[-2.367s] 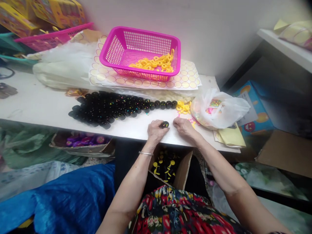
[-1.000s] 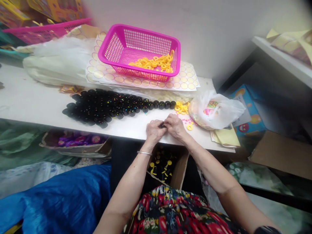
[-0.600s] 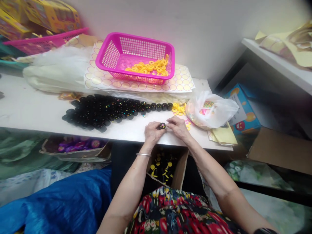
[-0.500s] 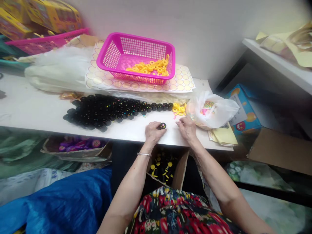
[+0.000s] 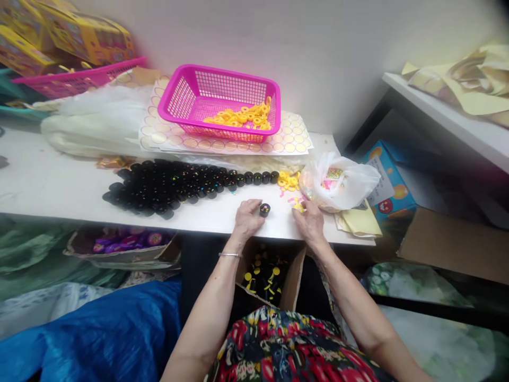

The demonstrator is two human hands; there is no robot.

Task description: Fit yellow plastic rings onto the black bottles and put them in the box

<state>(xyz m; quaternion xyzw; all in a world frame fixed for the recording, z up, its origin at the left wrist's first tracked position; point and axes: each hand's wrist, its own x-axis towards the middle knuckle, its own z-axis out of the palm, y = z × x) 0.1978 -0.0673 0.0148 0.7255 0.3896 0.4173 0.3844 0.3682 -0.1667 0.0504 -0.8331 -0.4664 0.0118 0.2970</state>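
My left hand (image 5: 247,216) rests on the white table (image 5: 59,183), fingers curled round a small black cap (image 5: 264,209) with coloured dots on top. To its right, my right hand (image 5: 309,222) pinches a small yellow ring (image 5: 299,206) at the edge of the loose yellow rings (image 5: 289,180). A large cluster of black caps (image 5: 167,183) lies to the left, ending in a single row toward the rings.
A pink basket (image 5: 222,101) with yellow rings sits on sticker sheets (image 5: 292,140) at the back. A white plastic bag (image 5: 342,180) lies right of my hands. An open carton (image 5: 270,276) of black-and-yellow parts stands below the table edge. Blue plastic (image 5: 91,334) lies lower left.
My hands were together on the black cap. The right hand has since moved right to the yellow rings and pinched one, while the left keeps the cap.
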